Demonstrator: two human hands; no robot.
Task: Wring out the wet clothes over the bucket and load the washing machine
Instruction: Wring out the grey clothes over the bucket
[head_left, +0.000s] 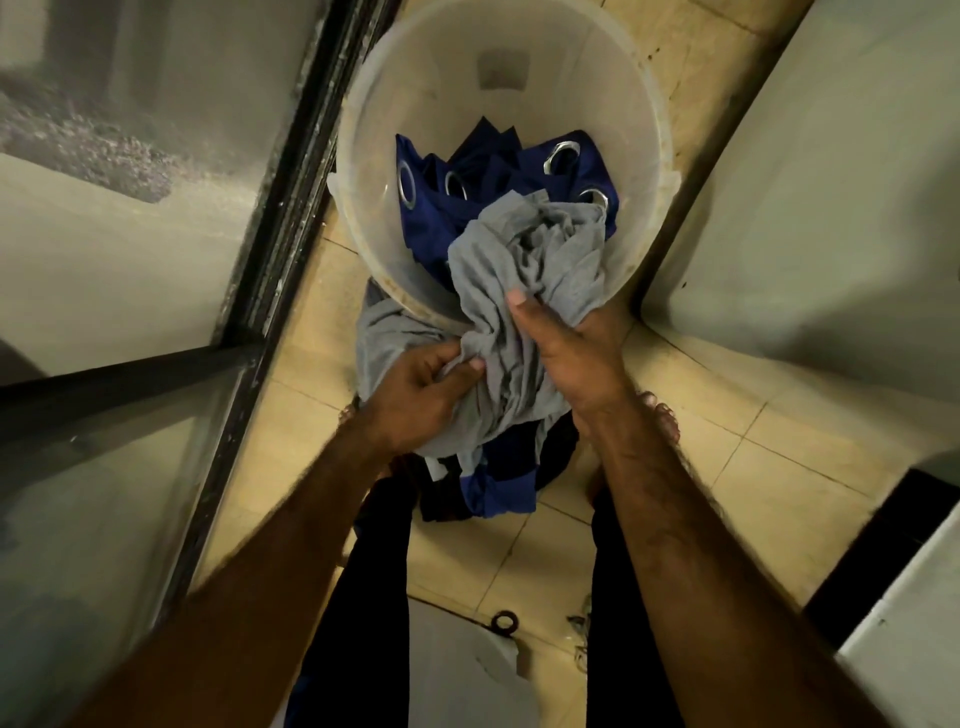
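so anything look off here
Mostly the grey garment: the left hand and right hand grip it at the near rim of the bucket, and part of it hangs outside, so water could fall on the floor tiles. A blue bundle below it also sits outside the bucket.

Both hands on the crumpled grey cloth garment (524, 291) | left hand (415, 400) pinches a fold, right hand (569, 348) grips alongside | cloth spills over translucent white plastic bucket (363, 156) rim | dark blue eyeleted curtain (467, 176) inside | beige tiled floor (701, 415)
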